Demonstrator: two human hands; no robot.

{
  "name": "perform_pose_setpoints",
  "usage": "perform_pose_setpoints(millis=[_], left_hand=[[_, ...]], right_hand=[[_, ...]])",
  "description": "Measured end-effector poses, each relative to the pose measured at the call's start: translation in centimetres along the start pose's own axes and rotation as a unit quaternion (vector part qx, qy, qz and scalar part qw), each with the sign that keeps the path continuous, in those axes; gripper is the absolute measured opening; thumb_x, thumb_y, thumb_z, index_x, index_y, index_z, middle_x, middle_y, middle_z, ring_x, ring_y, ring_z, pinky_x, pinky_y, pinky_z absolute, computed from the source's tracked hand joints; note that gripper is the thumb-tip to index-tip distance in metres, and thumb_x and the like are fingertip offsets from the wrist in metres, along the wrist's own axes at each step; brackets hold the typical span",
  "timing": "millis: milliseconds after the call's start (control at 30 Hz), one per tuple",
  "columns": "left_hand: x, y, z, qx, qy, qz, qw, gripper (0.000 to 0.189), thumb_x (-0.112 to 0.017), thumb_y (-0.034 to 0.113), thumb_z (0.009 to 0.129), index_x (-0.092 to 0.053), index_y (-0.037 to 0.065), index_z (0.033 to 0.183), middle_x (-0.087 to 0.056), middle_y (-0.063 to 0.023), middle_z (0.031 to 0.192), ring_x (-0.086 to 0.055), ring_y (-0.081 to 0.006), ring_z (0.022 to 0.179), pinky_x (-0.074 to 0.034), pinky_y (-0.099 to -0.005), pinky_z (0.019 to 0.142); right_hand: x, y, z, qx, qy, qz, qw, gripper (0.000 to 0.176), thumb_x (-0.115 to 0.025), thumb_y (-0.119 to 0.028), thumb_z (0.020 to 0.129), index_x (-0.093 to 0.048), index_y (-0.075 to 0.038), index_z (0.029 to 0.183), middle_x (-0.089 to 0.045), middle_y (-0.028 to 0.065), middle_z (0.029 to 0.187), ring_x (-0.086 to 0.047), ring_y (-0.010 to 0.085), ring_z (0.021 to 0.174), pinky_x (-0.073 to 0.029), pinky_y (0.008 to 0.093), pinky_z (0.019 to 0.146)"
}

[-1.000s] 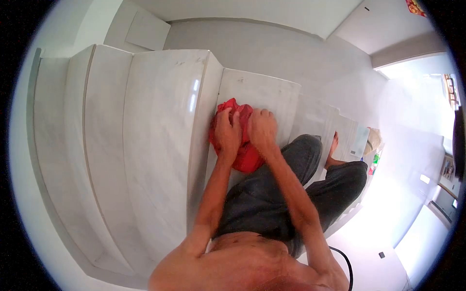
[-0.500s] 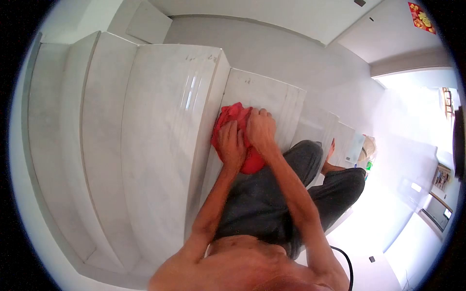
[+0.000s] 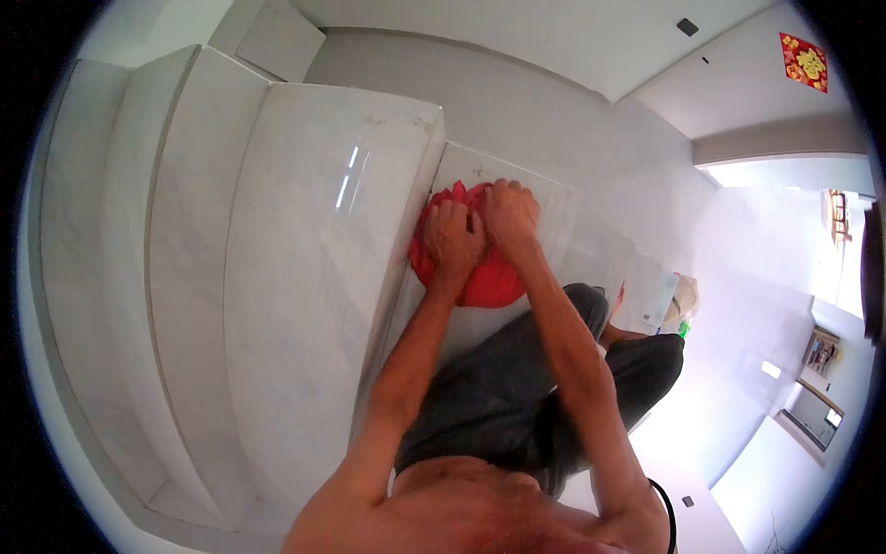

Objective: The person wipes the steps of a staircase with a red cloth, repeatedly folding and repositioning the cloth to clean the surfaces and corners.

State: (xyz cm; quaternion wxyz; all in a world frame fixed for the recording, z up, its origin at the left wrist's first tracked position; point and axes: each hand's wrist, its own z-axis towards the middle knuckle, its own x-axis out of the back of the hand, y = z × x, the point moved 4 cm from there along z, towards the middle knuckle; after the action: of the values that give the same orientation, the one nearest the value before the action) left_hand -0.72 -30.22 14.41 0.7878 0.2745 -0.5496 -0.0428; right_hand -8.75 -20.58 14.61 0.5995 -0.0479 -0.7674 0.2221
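A bunched red cloth [image 3: 494, 280] lies on the pale marble stair tread [image 3: 546, 197], close against the riser of the step to its left. My left hand [image 3: 454, 234] presses down on its left side, fingers curled into the folds. Beside it, my right hand [image 3: 512, 214] grips the far right part, its knuckles bent. The two hands are close together. The fingertips are partly hidden in the cloth, and its underside is out of sight.
Wide steps [image 3: 314, 268] rise to the left. My bent legs in dark trousers [image 3: 480, 379] are just below the cloth. Further down the stairs are a beige rounded item [image 3: 684, 297] and a small green object [image 3: 684, 329]. A pale wall [image 3: 517, 102] borders the far side.
Both hands and the red cloth have shifted a little away from my body and to the right. My hands remain on it. The camera view has tilted slightly.
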Motion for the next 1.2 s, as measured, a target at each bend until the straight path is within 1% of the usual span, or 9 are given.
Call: perform_pose_setpoints(millis=[133, 233, 433, 500, 733, 833, 933, 1133, 1200], left_hand=[[0.5, -0.4, -1.0, -0.045, 0.007, -0.043, 0.998, 0.016, -0.067, 0.012, 0.076, -0.053, 0.005, 0.074, -0.054, -0.0161, 0.084, -0.053, -0.0384, 0.081, -0.043, -0.0527, 0.069], [1.2, -0.7, -1.9, -0.030, -0.010, -0.060, 0.998, 0.015, -0.067, 0.011, 0.075, -0.053, 0.004, 0.075, -0.053, -0.0192, 0.085, -0.052, -0.0409, 0.082, -0.043, -0.0547, 0.070], [1.5, -0.6, -1.3, -0.042, 0.015, -0.072, 0.996, 0.016, -0.067, 0.013, 0.075, -0.053, 0.005, 0.074, -0.053, -0.0169, 0.084, -0.052, -0.0385, 0.081, -0.043, -0.0519, 0.069], [1.8, -0.6, -1.3, -0.050, 0.045, -0.061, 0.996, 0.016, -0.067, 0.013, 0.075, -0.053, 0.007, 0.072, -0.053, -0.0132, 0.082, -0.053, -0.0345, 0.081, -0.043, -0.0487, 0.068], [1.6, -0.9, -0.9, -0.028, 0.030, -0.086, 0.995, 0.016, -0.067, 0.014, 0.076, -0.054, 0.006, 0.075, -0.054, -0.0146, 0.082, -0.053, -0.0353, 0.080, -0.044, -0.0493, 0.069], [1.4, -0.8, -1.8, -0.014, 0.007, -0.093, 0.996, 0.016, -0.066, 0.015, 0.077, -0.053, 0.005, 0.077, -0.054, -0.0179, 0.085, -0.053, -0.0385, 0.082, -0.044, -0.0521, 0.072], [1.3, -1.1, -1.4, -0.020, -0.002, -0.102, 0.995, 0.017, -0.066, 0.015, 0.077, -0.053, 0.005, 0.077, -0.054, -0.0176, 0.085, -0.053, -0.0380, 0.082, -0.043, -0.0518, 0.072], [1.1, -0.8, -1.4, -0.014, 0.009, -0.097, 0.995, 0.018, -0.066, 0.015, 0.078, -0.052, 0.005, 0.077, -0.054, -0.0173, 0.086, -0.052, -0.0372, 0.083, -0.042, -0.0513, 0.072], [1.4, -1.0, -1.2, -0.016, -0.005, -0.099, 0.995, 0.017, -0.066, 0.015, 0.078, -0.053, 0.005, 0.078, -0.054, -0.0173, 0.088, -0.052, -0.0371, 0.084, -0.043, -0.0510, 0.073]], right_hand=[[0.8, 0.8, 0.0, 0.016, -0.069, 0.017, 0.997, 0.015, -0.062, -0.018, 0.088, -0.065, -0.005, 0.094, -0.067, 0.0178, 0.098, -0.064, 0.0386, 0.097, -0.053, 0.0495, 0.080], [2.1, 0.2, 1.0, 0.060, -0.001, -0.044, 0.997, 0.014, -0.063, -0.016, 0.086, -0.065, -0.005, 0.094, -0.066, 0.0171, 0.097, -0.065, 0.0374, 0.097, -0.054, 0.0486, 0.080], [-0.5, -0.8, 2.7, 0.191, -0.036, -0.116, 0.974, 0.018, -0.066, -0.013, 0.083, -0.063, -0.004, 0.099, -0.066, 0.0176, 0.100, -0.065, 0.0371, 0.097, -0.055, 0.0461, 0.080], [0.1, -1.2, 3.7, 0.170, -0.051, -0.135, 0.975, 0.020, -0.067, -0.013, 0.082, -0.063, -0.004, 0.099, -0.066, 0.0177, 0.102, -0.065, 0.0366, 0.097, -0.055, 0.0462, 0.080], [-1.1, -0.4, 3.7, 0.190, -0.051, -0.156, 0.968, 0.029, -0.072, -0.016, 0.078, -0.062, -0.004, 0.103, -0.066, 0.0166, 0.103, -0.066, 0.0345, 0.097, -0.056, 0.0450, 0.080], [0.3, -0.8, 4.6, 0.159, -0.069, -0.145, 0.974, 0.028, -0.072, -0.015, 0.078, -0.062, -0.005, 0.103, -0.066, 0.0169, 0.101, -0.066, 0.0359, 0.097, -0.056, 0.0452, 0.080], [-0.8, -0.7, 5.3, 0.242, 0.012, -0.143, 0.960, 0.012, -0.063, -0.012, 0.086, -0.064, -0.007, 0.096, -0.066, 0.0153, 0.090, -0.065, 0.0379, 0.086, -0.053, 0.0485, 0.072], [-0.3, -0.1, 6.5, 0.219, -0.003, -0.133, 0.966, 0.010, -0.062, -0.012, 0.086, -0.065, -0.005, 0.093, -0.066, 0.0161, 0.088, -0.065, 0.0381, 0.084, -0.053, 0.0474, 0.072], [-0.7, -0.4, 5.7, 0.247, -0.010, -0.128, 0.961, 0.012, -0.062, -0.014, 0.088, -0.065, -0.004, 0.093, -0.066, 0.0173, 0.088, -0.065, 0.0379, 0.085, -0.053, 0.0478, 0.072]])
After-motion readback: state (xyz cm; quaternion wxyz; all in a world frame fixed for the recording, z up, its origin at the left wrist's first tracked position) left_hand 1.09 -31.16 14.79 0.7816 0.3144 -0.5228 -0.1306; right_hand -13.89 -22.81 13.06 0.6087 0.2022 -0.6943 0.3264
